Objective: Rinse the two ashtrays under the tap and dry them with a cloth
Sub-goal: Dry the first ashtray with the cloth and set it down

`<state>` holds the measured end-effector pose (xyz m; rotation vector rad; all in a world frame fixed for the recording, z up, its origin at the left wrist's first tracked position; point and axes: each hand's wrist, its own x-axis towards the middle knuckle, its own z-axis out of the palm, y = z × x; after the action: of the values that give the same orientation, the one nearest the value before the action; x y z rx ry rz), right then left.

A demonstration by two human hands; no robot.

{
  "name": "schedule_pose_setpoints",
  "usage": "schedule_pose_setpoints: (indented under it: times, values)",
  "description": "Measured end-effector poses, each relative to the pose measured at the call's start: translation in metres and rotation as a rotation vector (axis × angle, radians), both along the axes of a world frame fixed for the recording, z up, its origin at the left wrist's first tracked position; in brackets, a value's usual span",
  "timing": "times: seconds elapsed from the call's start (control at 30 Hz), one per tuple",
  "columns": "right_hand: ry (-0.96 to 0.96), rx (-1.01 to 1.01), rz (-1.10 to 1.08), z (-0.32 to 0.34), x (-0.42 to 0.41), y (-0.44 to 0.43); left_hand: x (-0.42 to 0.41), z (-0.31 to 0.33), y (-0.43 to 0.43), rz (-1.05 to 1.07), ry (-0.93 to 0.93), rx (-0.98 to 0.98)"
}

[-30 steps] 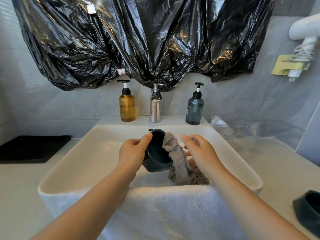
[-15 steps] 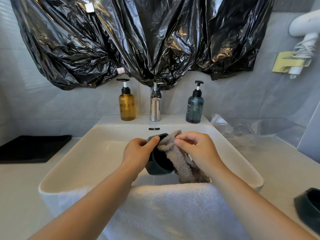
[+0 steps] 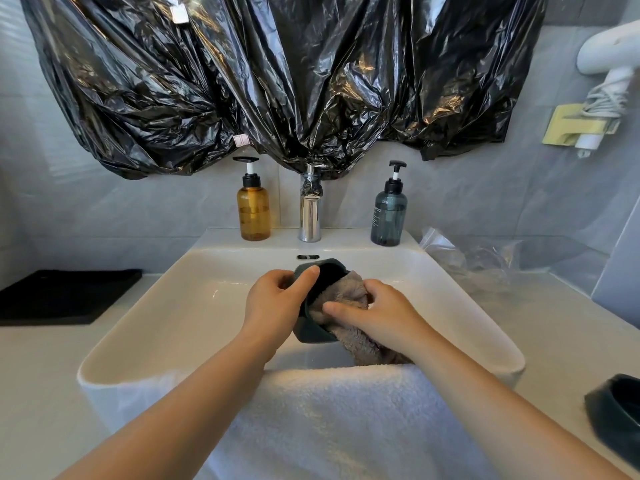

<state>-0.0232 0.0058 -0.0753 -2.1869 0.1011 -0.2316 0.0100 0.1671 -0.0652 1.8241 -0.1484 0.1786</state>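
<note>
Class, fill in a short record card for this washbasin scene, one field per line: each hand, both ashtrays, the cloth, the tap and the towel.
left hand: grips the dark green ashtray above the basin
right hand: holds the cloth, pushing it into that ashtray
cloth: grey-brown, fluffy, its tail hanging into the basin
second ashtray: on the counter, far right, partly out of frame
tap: no water seen running
white towel: draped over the basin's front edge
</note>
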Motion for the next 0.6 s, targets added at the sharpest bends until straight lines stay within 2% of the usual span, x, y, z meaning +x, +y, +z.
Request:
schedule_pose_setpoints:
  times: [0.4, 0.5, 0.6]
  values:
    - [-0.023, -0.178, -0.101, -0.004, 0.006, -0.008, -0.002, -0.004, -0.003, -0.079, -0.065, 0.041]
    - [-0.041, -0.043, -0.017, -0.002, 0.004, -0.006, -0.002, -0.003, -0.002, -0.049, -0.080, 0.031]
    - [0.026, 0.127, 0.124, 0.002, -0.005, -0.001, 0.000, -0.003, 0.000, -0.023, -0.084, 0.006]
